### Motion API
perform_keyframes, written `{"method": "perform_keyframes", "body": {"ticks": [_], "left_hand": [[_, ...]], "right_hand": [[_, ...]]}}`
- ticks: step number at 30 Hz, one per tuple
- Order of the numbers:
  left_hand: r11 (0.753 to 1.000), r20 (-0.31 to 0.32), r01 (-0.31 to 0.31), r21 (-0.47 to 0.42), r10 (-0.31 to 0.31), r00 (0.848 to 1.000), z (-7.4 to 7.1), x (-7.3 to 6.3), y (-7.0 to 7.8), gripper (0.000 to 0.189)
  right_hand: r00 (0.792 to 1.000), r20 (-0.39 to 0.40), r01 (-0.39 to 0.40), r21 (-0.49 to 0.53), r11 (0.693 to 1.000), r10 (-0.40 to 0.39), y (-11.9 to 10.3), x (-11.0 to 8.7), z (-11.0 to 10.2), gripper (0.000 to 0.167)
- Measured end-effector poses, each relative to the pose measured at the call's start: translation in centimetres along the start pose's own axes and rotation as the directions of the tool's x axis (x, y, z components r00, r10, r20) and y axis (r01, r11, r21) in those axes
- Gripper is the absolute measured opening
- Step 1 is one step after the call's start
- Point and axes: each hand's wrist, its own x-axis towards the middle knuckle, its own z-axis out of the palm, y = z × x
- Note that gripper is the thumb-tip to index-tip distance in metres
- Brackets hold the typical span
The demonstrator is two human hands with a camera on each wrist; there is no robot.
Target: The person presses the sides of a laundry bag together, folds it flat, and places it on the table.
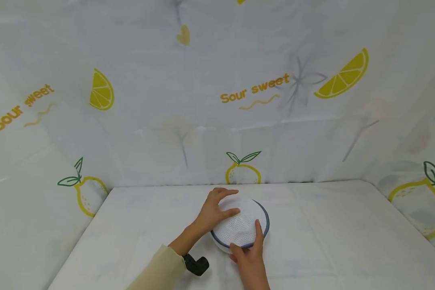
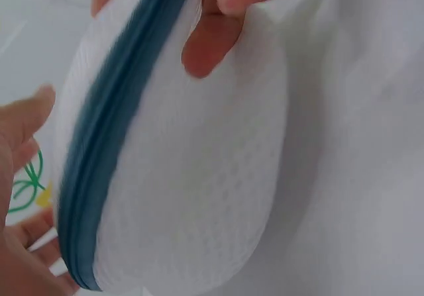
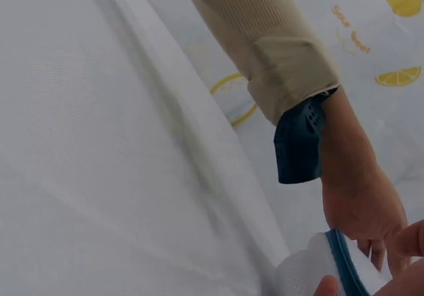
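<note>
Head view: the right hand (image 1: 249, 257) pinches the pouch (image 1: 235, 228) at its near edge; the left hand (image 1: 211, 211) spreads its fingers around the far-left side, contact unclear. Between them, the pouch is over the worktop (image 1: 319, 241).

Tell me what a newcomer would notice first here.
Probably the round white mesh pouch with its blue edging, low in the head view just right of centre, the left hand at its far left side and the right hand gripping its near edge. Next, the lemon slice at upper right and orange "Sour sweet" lettering on the white backdrop.
</note>
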Motion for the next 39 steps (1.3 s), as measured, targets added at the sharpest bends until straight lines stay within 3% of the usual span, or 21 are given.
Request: {"method": "perform_keyframes", "body": {"ticks": [3,7,10,12,15,19,25,27,29,32,39], "left_hand": [[1.000,-0.043,0.019,0.016,-0.019,0.999,-0.2,-1.1,0.9,0.054],[0.999,-0.032,0.032,0.039,-0.030,0.999,-0.7,-2.9,2.0,0.064],[0.996,-0.028,0.034,0.086,-0.031,0.999,-0.9,-4.0,2.5,0.071],[0.991,-0.041,0.043,0.127,-0.038,0.998,-0.8,-4.5,2.7,0.075],[0.981,-0.055,0.061,0.182,-0.052,0.997,-0.5,-4.9,2.9,0.081],[0.958,-0.029,0.039,0.283,-0.032,0.999,0.1,-4.8,2.8,0.087],[0.904,0.027,-0.021,0.426,0.011,1.000,0.9,-3.7,1.8,0.092],[0.881,0.047,-0.013,0.472,-0.010,0.999,1.3,-3.4,1.4,0.095],[0.864,0.069,-0.003,0.504,-0.037,0.997,1.6,-3.3,1.0,0.098],[0.842,0.096,-0.007,0.539,-0.053,0.994,1.9,-3.3,0.4,0.100],[0.803,0.166,-0.060,0.593,-0.049,0.985,2.2,-3.7,-0.7,0.106]], "right_hand": [[0.999,0.041,0.000,-0.073,0.997,0.003,-0.3,-0.3,-1.3,0.097],[0.998,0.068,0.022,-0.245,0.969,-0.005,-1.0,-0.5,-3.5,0.092],[0.992,0.092,0.121,-0.417,0.901,-0.091,-2.4,-0.1,-5.1,0.074],[0.971,0.126,0.239,-0.496,0.835,-0.203,-3.4,0.7,-6.1,0.059],[0.918,0.181,0.391,-0.577,0.717,-0.354,-4.8,2.4,-7.2,0.045],[0.831,0.281,0.541,-0.612,0.577,-0.481,-5.5,5.1,-7.9,0.044],[0.697,0.491,0.704,-0.607,0.368,-0.523,-4.0,9.0,-7.2,0.049],[0.661,0.546,0.737,-0.600,0.311,-0.515,-3.3,9.8,-6.7,0.050],[0.639,0.586,0.755,-0.602,0.261,-0.498,-2.7,10.4,-6.2,0.052],[0.638,0.615,0.756,-0.615,0.225,-0.463,-2.1,10.4,-5.6,0.052],[0.667,0.589,0.730,-0.638,0.245,-0.455,-0.5,9.9,-5.3,0.054]]}}
